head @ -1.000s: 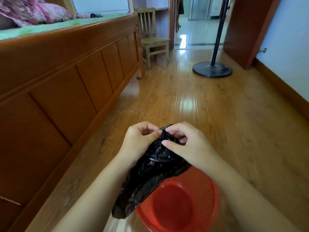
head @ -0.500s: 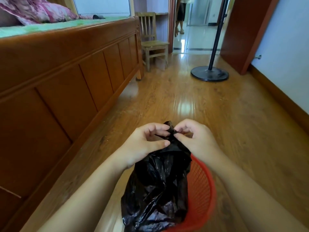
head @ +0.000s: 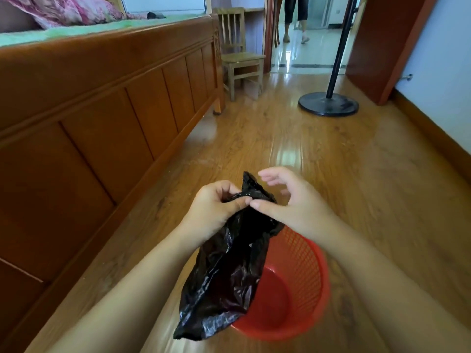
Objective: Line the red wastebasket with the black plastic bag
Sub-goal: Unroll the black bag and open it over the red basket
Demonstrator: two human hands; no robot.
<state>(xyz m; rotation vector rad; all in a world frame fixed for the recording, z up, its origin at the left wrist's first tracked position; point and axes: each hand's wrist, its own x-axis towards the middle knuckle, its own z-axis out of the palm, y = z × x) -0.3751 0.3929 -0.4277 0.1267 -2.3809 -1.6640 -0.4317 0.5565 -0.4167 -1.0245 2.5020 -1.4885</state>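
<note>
A crumpled black plastic bag (head: 226, 271) hangs from my hands above the floor, its lower end draped over the left rim of the red wastebasket (head: 303, 284). The wastebasket is a red mesh-sided bin standing on the wood floor, its inside bare and red. My left hand (head: 216, 210) pinches the bag's top edge between thumb and fingers. My right hand (head: 288, 200) touches the same edge with its thumb, while its other fingers are spread apart above the bag.
A tall wooden bed frame (head: 102, 110) runs along the left. A small wooden chair (head: 242, 62) stands beyond it. A black pole stand with a round base (head: 328, 104) is at the back right. A person's legs (head: 295, 19) show in the doorway.
The bag's top has been lifted and pulled slightly apart. My right hand's fingers have opened up from a pinch. The wastebasket's inside shows again beside the bag. A person has walked into the doorway.
</note>
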